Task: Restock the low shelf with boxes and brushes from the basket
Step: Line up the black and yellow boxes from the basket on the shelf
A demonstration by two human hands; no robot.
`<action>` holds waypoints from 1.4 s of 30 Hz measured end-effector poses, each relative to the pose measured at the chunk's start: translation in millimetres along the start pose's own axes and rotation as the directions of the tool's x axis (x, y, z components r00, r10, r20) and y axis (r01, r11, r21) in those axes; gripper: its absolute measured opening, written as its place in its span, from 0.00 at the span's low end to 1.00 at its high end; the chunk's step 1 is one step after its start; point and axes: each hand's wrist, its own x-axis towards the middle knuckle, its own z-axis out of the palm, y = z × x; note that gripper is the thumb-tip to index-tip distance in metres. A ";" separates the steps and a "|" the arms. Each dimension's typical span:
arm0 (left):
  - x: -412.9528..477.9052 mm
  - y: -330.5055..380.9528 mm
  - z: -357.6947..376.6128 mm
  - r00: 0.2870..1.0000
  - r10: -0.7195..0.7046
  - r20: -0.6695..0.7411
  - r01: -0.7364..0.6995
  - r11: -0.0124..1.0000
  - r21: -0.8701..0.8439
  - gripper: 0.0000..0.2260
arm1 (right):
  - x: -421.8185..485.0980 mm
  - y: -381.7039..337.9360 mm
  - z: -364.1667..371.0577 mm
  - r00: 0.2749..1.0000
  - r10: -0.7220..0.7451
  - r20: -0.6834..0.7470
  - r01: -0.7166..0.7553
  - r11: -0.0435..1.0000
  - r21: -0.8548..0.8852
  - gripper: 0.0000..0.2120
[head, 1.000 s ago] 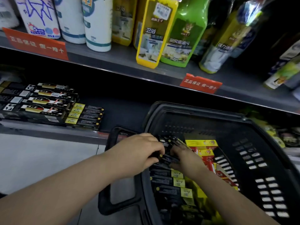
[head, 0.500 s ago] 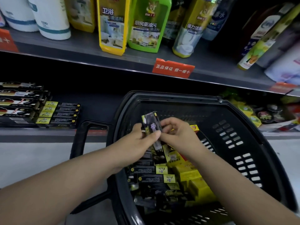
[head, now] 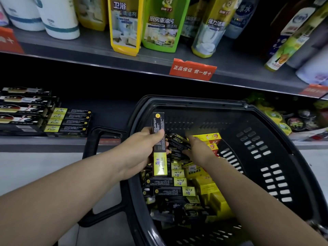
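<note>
— Starting at the far left?
— Yes. At the far-left end of the grey metal low shelf point(head: 110, 116), stacked rows of long black cardboard boxes with white and gold print point(head: 23, 109). Just right of those and touching them, a stack of shorter black boxes with yellow ends point(head: 69, 119).
— Above that?
— On the grey upper shelf point(head: 88, 45), white round containers with teal bands point(head: 58, 20), then a tall yellow cleaner bottle point(head: 124, 27) with a green cleaner bottle point(head: 161, 25) beside it. Farther right, a red paper price tag point(head: 192, 69) on the shelf edge.
— On to the hands?
— First the left grip point(head: 142, 151), closed round a slim black-and-yellow cardboard box point(head: 159, 144), thumb across its front. Held upright above the left side of the black plastic shopping basket point(head: 195, 102), not yet on the shelf.
— And the right grip point(head: 200, 150)?
— Down inside the basket, just right of the held box, fingers against a clutter of narrow black packs point(head: 177, 141). Blurred; cannot tell whether pinching or merely touching.
— Rest of the basket?
— Nearer than both hands, flat black-and-yellow cartons point(head: 166, 181). To their right, plain yellow boxes point(head: 213, 192). Beyond the right grip, yellow-and-red boxes point(head: 207, 137).
— Far right?
— Yellow packets and dark round tins point(head: 287, 121) on the low shelf, just beside the basket.
</note>
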 end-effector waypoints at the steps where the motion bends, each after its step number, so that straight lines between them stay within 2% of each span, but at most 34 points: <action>1: 0.5 0.4 -1.0 1.000 -0.011 -0.005 0.011 1.000 -0.026 0.12 | -3.7 -2.7 -6.1 1.000 -0.011 -0.028 0.011 1.000 -0.005 0.26; 2: 1.0 0.1 -2.4 1.000 -0.016 -0.007 0.015 0.999 -0.045 0.10 | -9.4 -6.3 -14.3 0.999 -0.010 -0.046 0.012 0.999 0.046 0.24; 3: 1.6 -0.8 -3.8 1.000 -0.014 -0.005 0.013 0.998 -0.066 0.09 | -16.6 -10.1 -23.8 0.999 0.006 -0.037 0.001 0.983 0.184 0.22; 4: 2.4 -1.3 -5.1 1.000 -0.004 -0.001 0.004 0.996 -0.086 0.08 | -26.0 -15.5 -34.1 0.999 0.032 0.007 -0.032 0.918 0.396 0.20; 5: 3.0 -1.3 -6.3 1.000 0.011 0.002 -0.011 0.995 -0.098 0.07 | -37.3 -22.8 -45.2 0.995 0.036 0.093 -0.086 0.774 0.627 0.17; 6: 3.7 -0.9 -7.2 1.000 0.031 0.005 -0.030 0.994 -0.103 0.07 | -49.1 -31.1 -56.0 0.984 -0.008 0.175 -0.138 0.583 0.801 0.16; 7: 4.3 -0.1 -8.1 0.999 0.050 0.009 -0.048 0.993 -0.104 0.07 | -58.1 -36.7 -63.4 0.975 -0.081 0.206 -0.152 0.432 0.889 0.17; 8: 5.0 0.8 -8.8 0.998 0.063 0.012 -0.061 0.992 -0.106 0.08 | -65.2 -42.0 -68.3 0.971 -0.145 0.192 -0.124 0.384 0.915 0.19; 11: 5.1 3.0 -8.5 0.995 0.099 0.032 -0.094 0.989 -0.113 0.13 | -79.5 -64.1 -70.3 0.971 -0.236 0.047 0.090 0.539 0.838 0.25; 14: 3.8 3.1 -7.2 0.988 0.152 0.006 -0.150 0.983 -0.109 0.17 | -82.7 -80.3 -66.4 0.939 -0.327 -0.107 0.303 0.639 0.707 0.14; 16: 3.6 5.8 -10.5 0.983 0.175 -0.054 -0.179 0.980 -0.091 0.19 | -74.1 -77.7 -66.3 0.929 -0.324 -0.178 0.359 0.678 0.641 0.08; 18: 2.8 9.7 -15.4 0.982 0.175 -0.074 -0.180 0.982 -0.060 0.17 | -55.8 -66.6 -62.7 0.954 -0.230 -0.194 0.301 0.746 0.594 0.13; 19: 1.8 10.9 -17.4 0.983 0.173 -0.067 -0.176 0.983 -0.045 0.15 | -44.4 -58.0 -57.6 0.971 -0.179 -0.156 0.236 0.807 0.542 0.14; 21: -0.4 12.2 -20.1 0.985 0.163 -0.057 -0.165 0.986 -0.026 0.12 | -23.1 -40.5 -38.1 0.995 -0.104 0.009 0.097 0.957 0.272 0.10; 22: -1.2 12.6 -20.8 0.986 0.159 -0.054 -0.160 0.987 -0.020 0.10 | -16.1 -33.9 -25.5 0.993 -0.078 0.093 0.067 0.991 0.113 0.12; 24: -2.8 13.0 -22.8 0.988 0.150 -0.047 -0.151 0.989 -0.010 0.10 | -8.7 -24.3 0.6 0.981 -0.034 0.193 0.046 0.997 -0.058 0.20; 28: -5.1 14.7 -27.9 0.991 0.128 -0.033 -0.129 0.991 -0.039 0.11 | -10.9 -21.0 15.0 0.995 -0.067 0.075 0.081 0.978 -0.194 0.18; 30: -5.6 16.3 -31.3 0.992 0.121 -0.035 -0.123 0.990 -0.064 0.11 | -17.9 -26.1 0.6 0.994 -0.101 0.032 0.105 0.986 -0.128 0.16; 32: -6.9 17.8 -35.1 0.991 0.124 -0.047 -0.128 0.988 -0.092 0.09 | -29.0 -34.3 -24.4 0.987 -0.148 -0.056 0.152 0.986 0.075 0.10; 34: -8.5 19.8 -39.2 0.990 0.131 -0.056 -0.137 0.984 -0.110 0.07 | -44.7 -51.0 -54.8 0.971 -0.206 -0.119 0.236 0.893 0.382 0.05; 36: -8.6 22.2 -43.7 0.987 0.137 -0.080 -0.145 0.983 -0.109 0.06 | -57.3 -70.2 -79.6 0.959 -0.227 -0.167 0.282 0.767 0.576 0.07; 38: -9.4 22.0 -49.2 0.985 0.138 -0.106 -0.151 0.981 -0.123 0.07 | -62.0 -92.7 -93.1 0.961 -0.231 -0.155 0.276 0.721 0.636 0.10; 42: -20.3 29.1 -64.1 0.991 0.090 -0.099 -0.101 0.989 -0.105 0.09 | -55.8 -141.2 -96.4 0.952 -0.290 -0.101 0.287 0.720 0.632 0.12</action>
